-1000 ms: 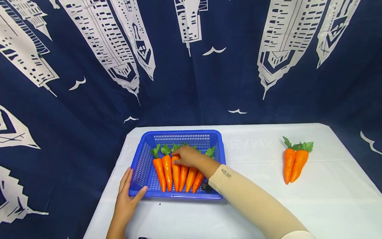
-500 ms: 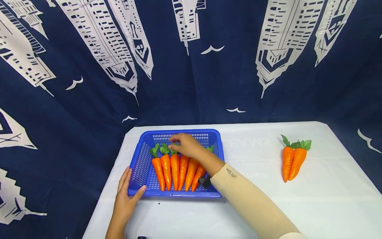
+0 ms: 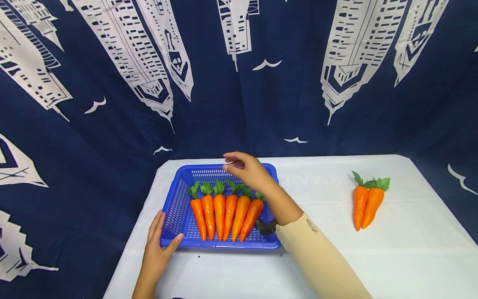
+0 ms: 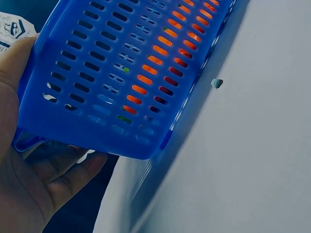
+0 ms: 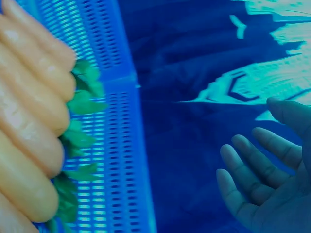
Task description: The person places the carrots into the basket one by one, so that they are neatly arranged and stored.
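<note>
A blue plastic basket (image 3: 175,245) holds several orange carrots (image 3: 230,216) side by side, their green leaves towards the back. My left hand (image 3: 156,249) grips its front left corner, the thumb over the rim and the fingers along the left side. In the left wrist view the same left hand (image 4: 29,165) shows at the slotted blue wall, with carrots visible through the slots. My right hand (image 3: 249,169) hovers over the basket's back rim with nothing in it. Its fingers are loosely bent and apart in the right wrist view, the right hand (image 5: 272,174) clear of the carrots.
Two more carrots (image 3: 367,206) lie together on the white table (image 3: 317,232), to the right of the basket. A dark blue curtain (image 3: 261,108) with white printed buildings hangs behind the table. A black wrist camera (image 3: 266,226) sits under my right forearm.
My right hand has lifted from the carrot tops and moved back and slightly right, over the back rim. My left hand stays at the basket's corner. The carrots stay in their row.
</note>
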A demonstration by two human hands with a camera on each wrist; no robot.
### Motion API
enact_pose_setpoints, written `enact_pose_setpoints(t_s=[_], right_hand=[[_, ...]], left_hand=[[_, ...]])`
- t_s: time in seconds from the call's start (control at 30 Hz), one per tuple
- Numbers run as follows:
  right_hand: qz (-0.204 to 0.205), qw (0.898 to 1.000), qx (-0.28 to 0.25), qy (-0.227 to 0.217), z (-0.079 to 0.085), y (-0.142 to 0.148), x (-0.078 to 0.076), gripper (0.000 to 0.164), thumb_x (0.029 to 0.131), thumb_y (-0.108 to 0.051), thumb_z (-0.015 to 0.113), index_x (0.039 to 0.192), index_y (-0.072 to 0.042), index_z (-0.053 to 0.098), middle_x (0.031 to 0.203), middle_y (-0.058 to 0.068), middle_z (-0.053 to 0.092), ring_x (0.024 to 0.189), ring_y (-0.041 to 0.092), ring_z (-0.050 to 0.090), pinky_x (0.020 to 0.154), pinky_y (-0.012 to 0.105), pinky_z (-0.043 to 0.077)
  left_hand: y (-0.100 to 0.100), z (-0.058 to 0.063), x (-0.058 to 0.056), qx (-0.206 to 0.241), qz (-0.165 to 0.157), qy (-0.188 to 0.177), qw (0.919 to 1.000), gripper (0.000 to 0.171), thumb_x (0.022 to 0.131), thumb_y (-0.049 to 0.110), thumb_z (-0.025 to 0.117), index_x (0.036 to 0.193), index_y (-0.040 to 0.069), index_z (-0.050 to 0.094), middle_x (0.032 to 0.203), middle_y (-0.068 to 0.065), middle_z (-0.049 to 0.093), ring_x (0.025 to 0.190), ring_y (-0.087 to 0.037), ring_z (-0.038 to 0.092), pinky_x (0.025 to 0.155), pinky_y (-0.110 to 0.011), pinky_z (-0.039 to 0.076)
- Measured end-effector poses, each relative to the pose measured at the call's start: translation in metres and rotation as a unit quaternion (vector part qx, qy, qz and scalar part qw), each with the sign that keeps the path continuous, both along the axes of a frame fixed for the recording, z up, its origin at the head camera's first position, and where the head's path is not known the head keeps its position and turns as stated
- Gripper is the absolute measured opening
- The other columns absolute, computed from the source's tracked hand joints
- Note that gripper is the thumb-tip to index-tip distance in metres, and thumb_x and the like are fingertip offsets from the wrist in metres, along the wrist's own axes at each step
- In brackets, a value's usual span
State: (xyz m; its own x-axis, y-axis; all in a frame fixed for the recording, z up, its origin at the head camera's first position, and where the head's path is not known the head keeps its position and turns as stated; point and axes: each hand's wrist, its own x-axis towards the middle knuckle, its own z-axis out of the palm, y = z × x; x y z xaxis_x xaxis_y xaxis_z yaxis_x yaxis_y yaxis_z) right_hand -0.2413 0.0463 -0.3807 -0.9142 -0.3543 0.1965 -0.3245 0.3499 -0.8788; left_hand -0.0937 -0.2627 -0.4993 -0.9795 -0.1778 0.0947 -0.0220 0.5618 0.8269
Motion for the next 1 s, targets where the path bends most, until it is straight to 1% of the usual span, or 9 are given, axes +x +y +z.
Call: enact_pose_setpoints(t_s=[0.13,0.23,0.4,0.5,0.67,0.77,0.8,0.87,1.0], right_hand=[[-0.019,0.999,-0.043,0.015,0.007,0.017,0.01,0.042,0.098,-0.031,0.067,0.137,-0.016,0.062,0.13,0.006,0.067,0.117,0.022,0.066,0.107,0.043,0.052],[-0.037,0.996,-0.076,0.019,0.008,0.031,0.017,0.042,0.097,-0.03,0.068,0.137,-0.016,0.062,0.13,0.006,0.067,0.118,0.022,0.065,0.108,0.045,0.051],[-0.08,0.992,-0.095,0.034,0.006,0.051,0.025,0.043,0.097,-0.029,0.069,0.138,-0.016,0.061,0.133,0.007,0.066,0.119,0.023,0.065,0.107,0.045,0.051],[-0.119,0.987,-0.105,0.041,0.001,0.063,0.031,0.044,0.097,-0.028,0.069,0.139,-0.016,0.06,0.135,0.006,0.064,0.119,0.021,0.065,0.105,0.037,0.051],[-0.183,0.973,-0.135,0.047,-0.01,0.085,0.041,0.048,0.097,-0.031,0.069,0.142,-0.017,0.058,0.139,0.008,0.063,0.12,0.018,0.064,0.101,0.017,0.049],[-0.219,0.964,-0.142,0.043,-0.018,0.099,0.045,0.05,0.097,-0.033,0.068,0.144,-0.018,0.056,0.142,0.006,0.061,0.123,0.016,0.063,0.099,0.012,0.049],[-0.232,0.961,-0.142,0.039,-0.021,0.104,0.046,0.051,0.097,-0.033,0.068,0.145,-0.019,0.056,0.143,0.005,0.061,0.124,0.016,0.062,0.099,0.013,0.049],[-0.255,0.955,-0.148,0.026,-0.025,0.113,0.047,0.052,0.097,-0.032,0.068,0.145,-0.02,0.055,0.145,0.004,0.059,0.126,0.018,0.062,0.1,0.017,0.05],[-0.301,0.943,-0.143,-0.005,-0.034,0.13,0.05,0.055,0.097,-0.033,0.068,0.149,-0.022,0.051,0.15,0.002,0.055,0.129,0.023,0.06,0.108,0.034,0.051]], left_hand=[[0.0,0.0,0.0,-0.001,0.001,-0.001,1.0,0.088,0.09,0.028,0.077,0.162,0.024,0.026,0.171,-0.001,0.015,0.157,-0.038,0.014,0.122,-0.069,0.015],[0.0,0.0,0.0,-0.001,0.0,0.001,1.0,0.088,0.09,0.028,0.077,0.161,0.024,0.027,0.171,-0.001,0.016,0.157,-0.038,0.014,0.122,-0.069,0.015],[0.0,0.001,-0.001,0.0,-0.002,0.001,1.0,0.087,0.09,0.028,0.077,0.162,0.024,0.026,0.171,-0.002,0.016,0.157,-0.038,0.013,0.121,-0.069,0.015],[0.0,0.0,-0.001,0.0,-0.003,0.004,1.0,0.088,0.09,0.028,0.077,0.162,0.023,0.027,0.171,-0.003,0.016,0.157,-0.039,0.014,0.121,-0.07,0.015],[0.0,0.0,-0.002,0.001,-0.007,0.008,0.9999,0.088,0.09,0.027,0.078,0.161,0.023,0.027,0.171,-0.001,0.016,0.157,-0.038,0.014,0.122,-0.069,0.015],[0.001,0.001,-0.003,0.0,-0.009,0.008,0.9999,0.088,0.09,0.027,0.077,0.162,0.023,0.026,0.171,-0.001,0.015,0.157,-0.038,0.014,0.122,-0.068,0.015],[0.001,0.002,-0.002,-0.002,-0.009,0.008,0.9999,0.088,0.09,0.027,0.077,0.162,0.023,0.026,0.171,0.0,0.015,0.157,-0.038,0.014,0.122,-0.068,0.015],[0.001,0.002,-0.002,-0.004,-0.01,0.009,0.9999,0.088,0.09,0.027,0.077,0.162,0.022,0.026,0.171,-0.001,0.015,0.157,-0.038,0.014,0.122,-0.068,0.016],[0.001,0.003,-0.001,-0.003,-0.008,0.008,0.9999,0.087,0.09,0.027,0.077,0.161,0.02,0.027,0.171,-0.001,0.016,0.157,-0.039,0.014,0.122,-0.068,0.016]])
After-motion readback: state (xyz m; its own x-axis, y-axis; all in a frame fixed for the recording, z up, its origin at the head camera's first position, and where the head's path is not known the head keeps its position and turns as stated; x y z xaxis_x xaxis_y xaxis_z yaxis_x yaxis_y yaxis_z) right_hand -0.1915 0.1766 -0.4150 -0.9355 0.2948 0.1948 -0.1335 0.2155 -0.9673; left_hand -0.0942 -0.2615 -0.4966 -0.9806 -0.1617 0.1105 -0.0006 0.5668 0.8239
